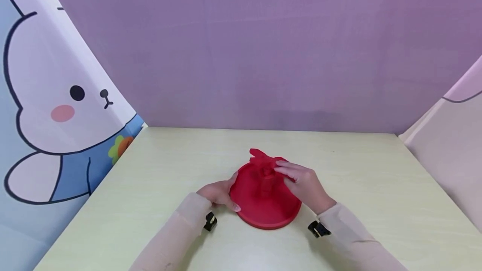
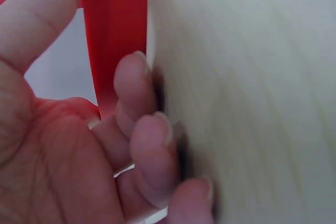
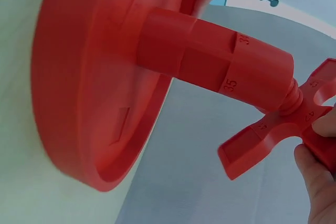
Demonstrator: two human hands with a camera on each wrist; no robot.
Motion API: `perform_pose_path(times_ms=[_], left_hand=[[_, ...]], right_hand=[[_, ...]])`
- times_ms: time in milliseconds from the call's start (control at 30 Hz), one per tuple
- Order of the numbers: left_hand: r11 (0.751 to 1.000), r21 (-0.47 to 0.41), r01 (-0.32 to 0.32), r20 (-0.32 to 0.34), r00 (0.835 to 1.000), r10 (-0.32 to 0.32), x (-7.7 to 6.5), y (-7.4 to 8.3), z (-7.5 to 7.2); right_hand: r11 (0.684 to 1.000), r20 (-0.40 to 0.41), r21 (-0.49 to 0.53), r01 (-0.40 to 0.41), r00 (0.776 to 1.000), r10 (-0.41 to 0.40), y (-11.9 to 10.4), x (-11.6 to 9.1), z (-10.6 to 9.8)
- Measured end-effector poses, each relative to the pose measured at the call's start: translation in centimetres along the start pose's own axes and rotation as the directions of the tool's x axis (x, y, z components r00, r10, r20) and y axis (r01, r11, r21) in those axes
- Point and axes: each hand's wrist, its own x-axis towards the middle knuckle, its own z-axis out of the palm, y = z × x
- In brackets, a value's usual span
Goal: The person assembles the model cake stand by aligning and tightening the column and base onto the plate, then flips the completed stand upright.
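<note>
A round red plastic base with a raised rim (image 1: 265, 226) lies on the table. From its middle rises a stepped red post (image 3: 210, 56) with numbers such as 35 moulded into it. At the top of the post, on a short threaded neck, sits a red cross-shaped piece (image 3: 247, 148) with flat arms. My left hand (image 1: 220, 193) grips the base's left edge, its fingers curled low beside the tabletop in the left wrist view. With fingers and thumb, my right hand (image 1: 303, 181) pinches one arm of the cross-shaped piece.
The pale wood-grain table (image 1: 180, 154) runs back to a purple cloth wall (image 1: 241, 53). On the left hangs a cloth with a cartoon rabbit (image 1: 49, 62); another pale cloth (image 1: 452, 149) borders the right side. Black wrist straps show at both cuffs.
</note>
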Motion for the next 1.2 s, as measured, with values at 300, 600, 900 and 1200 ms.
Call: perform_pose_path(times_ms=[300, 600, 900, 1200], left_hand=[[1.0, 0.005, -0.008, -0.009, 1.0, 0.008, 0.18, -0.27, -0.24], [1.0, -0.006, -0.008, -0.013, 1.0, 0.008, 0.03, -0.35, -0.16], [1.0, -0.004, -0.017, -0.014, 1.0, 0.017, -0.17, -0.61, -0.12], [0.999, -0.003, -0.043, -0.01, 0.999, 0.043, 0.02, -0.37, 0.03]], right_hand=[[0.985, 0.027, -0.088, 0.15, 0.989, -0.148, -0.17, 0.06, 0.22], [0.972, 0.058, -0.117, 0.203, 0.979, -0.197, -0.36, -0.4, 0.62], [0.986, 0.12, -0.085, 0.141, 0.984, -0.13, -0.53, -0.78, 0.71], [0.999, 0.167, -0.044, -0.026, 0.985, 0.033, -0.82, -0.19, 0.19]])
